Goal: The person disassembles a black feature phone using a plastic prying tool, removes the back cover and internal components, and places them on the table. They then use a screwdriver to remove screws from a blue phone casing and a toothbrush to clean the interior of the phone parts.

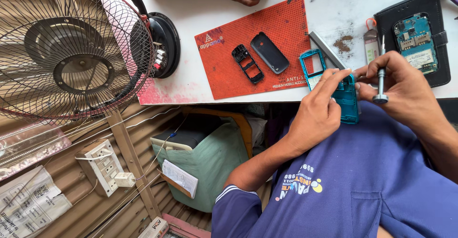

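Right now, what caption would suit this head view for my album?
Left hand steadies a teal phone housing while right hand holds a small screwdriver beside a red work mat.

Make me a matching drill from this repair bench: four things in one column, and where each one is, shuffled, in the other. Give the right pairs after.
Things
1. teal phone body
2. screwdriver
3. black back cover
4. circuit board

Places
A. lying on the red mat
B. resting on the black wallet case
C. held in the left hand
D. held in the right hand

Pairs: 1-C, 2-D, 3-A, 4-B
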